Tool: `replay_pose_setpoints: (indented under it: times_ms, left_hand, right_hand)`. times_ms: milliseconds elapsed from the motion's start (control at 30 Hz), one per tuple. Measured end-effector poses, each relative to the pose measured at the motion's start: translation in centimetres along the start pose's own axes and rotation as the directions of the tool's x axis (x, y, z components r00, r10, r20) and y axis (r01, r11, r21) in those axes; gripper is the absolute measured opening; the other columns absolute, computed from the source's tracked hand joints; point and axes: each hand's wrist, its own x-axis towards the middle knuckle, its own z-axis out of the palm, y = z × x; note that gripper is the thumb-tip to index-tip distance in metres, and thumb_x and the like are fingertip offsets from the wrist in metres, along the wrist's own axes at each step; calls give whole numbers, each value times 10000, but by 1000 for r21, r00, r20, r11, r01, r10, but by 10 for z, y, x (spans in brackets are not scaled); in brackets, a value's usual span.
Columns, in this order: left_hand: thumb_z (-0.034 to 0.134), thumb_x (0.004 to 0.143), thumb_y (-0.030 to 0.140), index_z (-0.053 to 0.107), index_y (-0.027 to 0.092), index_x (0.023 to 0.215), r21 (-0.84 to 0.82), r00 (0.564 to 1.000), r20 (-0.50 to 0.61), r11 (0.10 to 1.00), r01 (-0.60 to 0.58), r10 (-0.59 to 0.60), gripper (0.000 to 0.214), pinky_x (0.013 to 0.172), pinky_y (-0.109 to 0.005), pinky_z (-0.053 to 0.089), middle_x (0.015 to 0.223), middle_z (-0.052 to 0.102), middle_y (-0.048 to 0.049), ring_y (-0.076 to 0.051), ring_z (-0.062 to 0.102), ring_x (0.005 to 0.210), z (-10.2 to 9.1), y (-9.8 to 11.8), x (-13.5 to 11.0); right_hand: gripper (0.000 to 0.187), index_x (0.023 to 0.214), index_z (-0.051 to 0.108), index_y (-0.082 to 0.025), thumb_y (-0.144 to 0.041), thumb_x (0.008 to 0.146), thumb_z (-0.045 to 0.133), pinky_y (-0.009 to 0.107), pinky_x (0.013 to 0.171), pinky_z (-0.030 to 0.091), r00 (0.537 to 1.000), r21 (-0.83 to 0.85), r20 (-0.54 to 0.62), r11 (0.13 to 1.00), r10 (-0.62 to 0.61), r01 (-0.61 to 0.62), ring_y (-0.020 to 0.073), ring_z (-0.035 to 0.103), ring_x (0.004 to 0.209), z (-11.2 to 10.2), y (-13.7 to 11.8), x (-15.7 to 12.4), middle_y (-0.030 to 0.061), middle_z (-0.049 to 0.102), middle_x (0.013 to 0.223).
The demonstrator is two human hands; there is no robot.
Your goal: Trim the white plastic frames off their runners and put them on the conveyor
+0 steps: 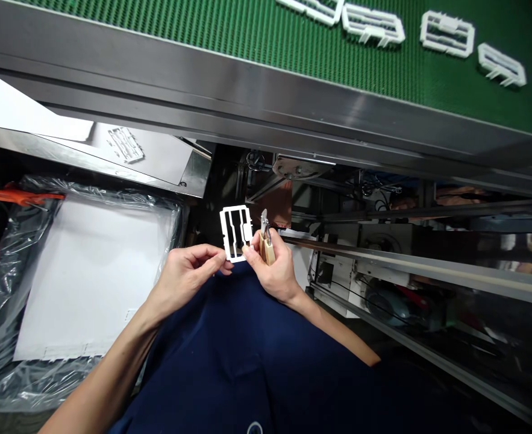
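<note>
A ribbed green conveyor belt (288, 42) is stretching across the top, a long grey metal rail (229, 90) edging it. Below, left, a metal worktop (197, 176) is bearing white sheets. Crumpled clear plastic (3, 337) is surrounding a flat white sheet (98, 271), an orange-handled tool (21, 196) lying near its upper-left corner.

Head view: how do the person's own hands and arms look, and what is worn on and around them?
The left hand and right hand are bare, with no gloves or watch showing. Both forearms are uncovered where visible. A plain dark navy garment covers the torso, with a pale ring-shaped detail at the bottom edge.
</note>
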Motion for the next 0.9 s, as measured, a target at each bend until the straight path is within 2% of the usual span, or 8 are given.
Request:
replay_pose_setpoints:
  times_ms: [267, 567, 700, 833, 900]
  left_hand:
    - [628, 829, 355, 698, 164, 792, 4, 1000, 2, 1000, 10, -10, 207, 633, -252, 467, 728, 706, -41, -170, 642, 686, 1, 1, 2]
    - [645, 794, 292, 689, 151, 718, 23, 996, -77, 999, 45, -43, 166, 608, -251, 478, 675, 700, -40, -170, 641, 639, 5, 3, 4]
    - [647, 793, 308, 683, 148, 731, -11, 993, -90, 997, 71, -72, 176, 577, -250, 464, 686, 707, -52, -173, 641, 635, 7, 3, 4]
    - [662, 787, 329, 680, 138, 766, -91, 995, -56, 993, 81, -86, 192, 586, -252, 469, 714, 712, -68, -178, 647, 649, 7, 4, 5]
    - [689, 767, 310, 670, 137, 846, -161, 995, -53, 984, 76, -86, 192, 607, -256, 478, 711, 707, -55, -177, 649, 647, 7, 2, 5]
  right_hand:
    - [140, 808, 464, -206, -264, 792, 590, 220, 569, 412, 1000, -42, -2, 999, -19, 19, 81, 459, 561, 0, -2, 0, -45, 482, 662]
    - [92, 811, 475, -211, -233, 801, 564, 222, 602, 429, 985, -185, 1, 968, -170, 167, 99, 497, 591, 0, -7, 0, -30, 529, 688]
    - [106, 800, 476, -209, -253, 798, 572, 222, 595, 422, 992, -165, -13, 979, -127, 123, 97, 487, 593, 0, -5, 1, -32, 517, 684]
    - [130, 807, 471, -203, -267, 795, 584, 217, 574, 411, 999, -65, -14, 997, -46, 45, 82, 463, 568, 1, -1, 3, -43, 493, 672]
    - [144, 815, 469, -202, -268, 789, 594, 216, 568, 408, 1000, -11, -16, 1000, -15, 14, 81, 460, 571, 0, 1, 4, -43, 483, 676]
